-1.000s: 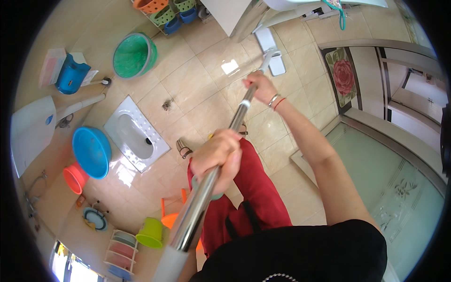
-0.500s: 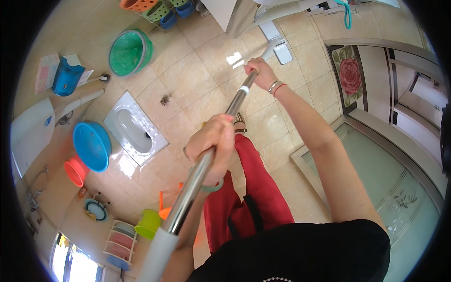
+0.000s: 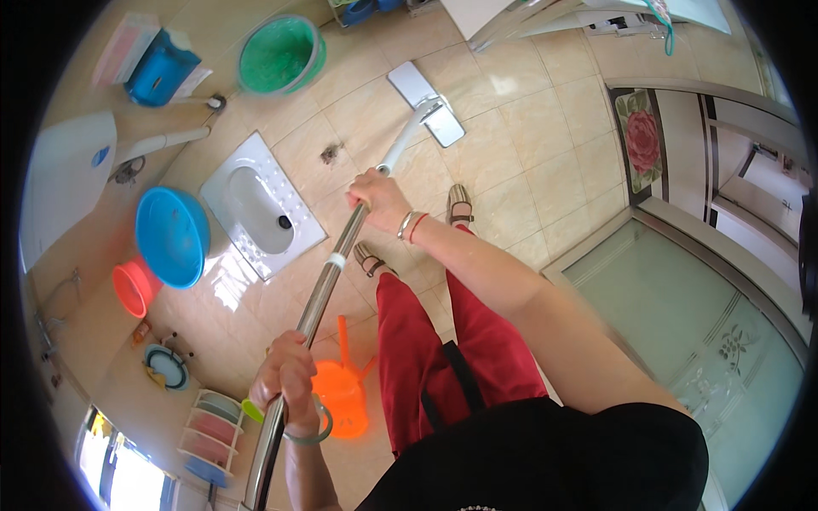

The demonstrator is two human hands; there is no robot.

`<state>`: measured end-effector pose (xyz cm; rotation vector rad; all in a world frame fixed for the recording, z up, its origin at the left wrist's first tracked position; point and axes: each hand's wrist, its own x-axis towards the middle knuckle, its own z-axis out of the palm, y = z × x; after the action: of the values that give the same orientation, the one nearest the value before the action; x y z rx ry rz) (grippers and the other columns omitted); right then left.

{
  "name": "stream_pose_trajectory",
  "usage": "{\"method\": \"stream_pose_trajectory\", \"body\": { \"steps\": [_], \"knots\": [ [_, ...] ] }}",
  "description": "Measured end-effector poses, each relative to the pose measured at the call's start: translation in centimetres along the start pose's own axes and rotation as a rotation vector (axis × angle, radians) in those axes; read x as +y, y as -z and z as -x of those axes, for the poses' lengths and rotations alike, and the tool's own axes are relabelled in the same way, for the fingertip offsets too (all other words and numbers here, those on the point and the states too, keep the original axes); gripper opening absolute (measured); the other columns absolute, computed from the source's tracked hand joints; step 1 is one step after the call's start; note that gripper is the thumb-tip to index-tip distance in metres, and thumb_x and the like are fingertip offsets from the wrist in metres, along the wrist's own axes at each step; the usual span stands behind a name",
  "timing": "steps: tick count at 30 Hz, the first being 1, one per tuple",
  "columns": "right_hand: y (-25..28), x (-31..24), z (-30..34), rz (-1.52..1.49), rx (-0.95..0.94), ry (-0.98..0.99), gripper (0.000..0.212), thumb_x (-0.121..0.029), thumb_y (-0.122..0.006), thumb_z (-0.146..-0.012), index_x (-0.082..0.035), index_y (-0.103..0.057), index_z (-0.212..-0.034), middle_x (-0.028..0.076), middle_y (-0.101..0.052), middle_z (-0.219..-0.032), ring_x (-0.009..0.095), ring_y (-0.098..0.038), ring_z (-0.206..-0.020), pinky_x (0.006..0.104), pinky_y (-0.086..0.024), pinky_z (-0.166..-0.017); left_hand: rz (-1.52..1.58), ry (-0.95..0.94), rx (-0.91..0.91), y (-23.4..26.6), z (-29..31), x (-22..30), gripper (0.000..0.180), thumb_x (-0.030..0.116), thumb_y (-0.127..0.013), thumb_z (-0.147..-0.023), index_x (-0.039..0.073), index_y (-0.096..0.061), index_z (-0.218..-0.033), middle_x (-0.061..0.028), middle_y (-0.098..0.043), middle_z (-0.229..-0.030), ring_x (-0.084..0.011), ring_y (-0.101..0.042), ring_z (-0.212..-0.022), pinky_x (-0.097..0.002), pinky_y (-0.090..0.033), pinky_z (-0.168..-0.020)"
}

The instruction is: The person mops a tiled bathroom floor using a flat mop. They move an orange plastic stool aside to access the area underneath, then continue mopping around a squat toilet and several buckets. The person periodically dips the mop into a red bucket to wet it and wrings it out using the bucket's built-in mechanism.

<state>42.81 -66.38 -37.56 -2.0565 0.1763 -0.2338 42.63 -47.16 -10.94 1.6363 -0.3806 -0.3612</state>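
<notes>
Both my hands grip the long metal pole (image 3: 317, 298) of a flat mop. My left hand (image 3: 288, 379), with a pale green bangle at its wrist, is wrapped round the pole near the lower left. Farther along, towards the mop head, my right hand (image 3: 379, 202) is closed round it; a silver bracelet and a red cord circle that wrist. The white and grey rectangular mop head (image 3: 413, 85) lies on the tiled floor ahead of my feet, its pad hidden underneath. A small dark clump or floor drain (image 3: 331, 153) shows to its left; I cannot tell which.
A white squat toilet (image 3: 254, 230) is set into the floor at left. Beside it stand a blue basin (image 3: 173, 238) and a red bucket (image 3: 135, 288). A green tub (image 3: 281, 55) is ahead, an orange plastic stool (image 3: 341, 400) near my left leg, a glass door (image 3: 673, 289) at right.
The mop head has slid left across the floor. My right hand has moved left and nearer, my left hand down and left. My view has shifted, and both feet now show.
</notes>
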Motion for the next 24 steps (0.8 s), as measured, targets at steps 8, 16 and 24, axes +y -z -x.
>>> {"method": "stream_pose_trajectory", "body": {
  "steps": [8, 16, 24],
  "knots": [
    [-11.8, -9.4, 1.5, -0.073, -0.141, -0.041, 0.014, -0.006, -0.068, -0.068, -0.013, -0.056, -0.067, 0.001, -0.056, -0.072, 0.024, -0.054, -0.079, 0.0362, -0.045, -0.067, -0.171, 0.061, 0.053, 10.8, 5.2, 3.2, 0.029, 0.002, -0.041, -0.094, 0.011, -0.032, -0.068, -0.0009, -0.035, -0.058, -0.0118, -0.035, -0.059, -0.0390, -0.040, -0.083],
    [-13.9, -11.6, 1.7, -0.046, -0.316, -0.038, 0.012, -0.008, -0.069, -0.068, -0.013, -0.059, -0.072, 0.001, -0.059, -0.078, 0.022, -0.055, -0.088, 0.0365, -0.048, -0.072, -0.210, 0.068, 0.139, 12.5, 6.9, 3.8, 0.031, 0.003, -0.042, -0.092, 0.012, -0.031, -0.065, -0.0005, -0.033, -0.057, -0.0118, -0.035, -0.058, -0.0373, -0.038, -0.077],
    [-5.1, -9.3, 1.8, 0.057, -0.345, -0.106, 0.006, -0.015, -0.063, -0.078, -0.011, -0.061, -0.073, 0.004, -0.060, -0.076, 0.026, -0.057, -0.085, 0.0376, -0.049, -0.072, 0.029, -0.067, 0.067, 8.1, 4.5, 2.7, 0.032, 0.011, -0.050, -0.093, 0.013, -0.038, -0.063, -0.0001, -0.040, -0.053, -0.0139, -0.040, -0.051, -0.0373, -0.041, -0.070]
  ]
}}
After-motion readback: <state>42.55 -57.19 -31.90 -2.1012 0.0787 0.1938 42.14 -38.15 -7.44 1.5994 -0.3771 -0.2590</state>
